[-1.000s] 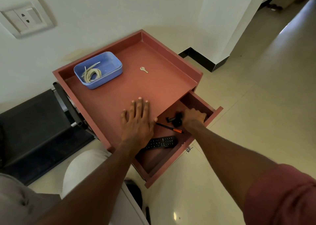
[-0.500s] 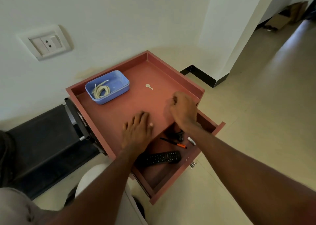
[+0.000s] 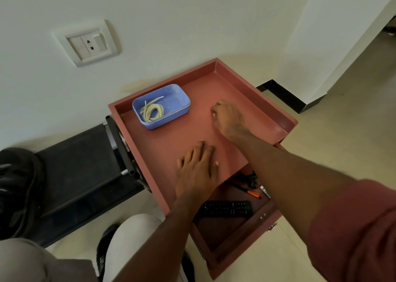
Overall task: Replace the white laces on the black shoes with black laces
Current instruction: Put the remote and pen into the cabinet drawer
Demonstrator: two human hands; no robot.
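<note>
Raised lip runs round our red tabletop point(image 3: 278, 110), white laces point(image 3: 152, 111) coiled in the blue tub point(image 3: 180, 101) near the back-left corner. Left hand point(image 3: 197, 172) lies flat at the front edge above the open drawer point(image 3: 246, 236); right hand point(image 3: 229, 118) hovers mid-table with fingers curled, can't tell if it's holding anything.

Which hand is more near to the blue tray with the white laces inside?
Right. The right hand is on the table top just beside the blue tray. The left hand lies flat nearer the front edge, by the open drawer, farther from it.
</note>
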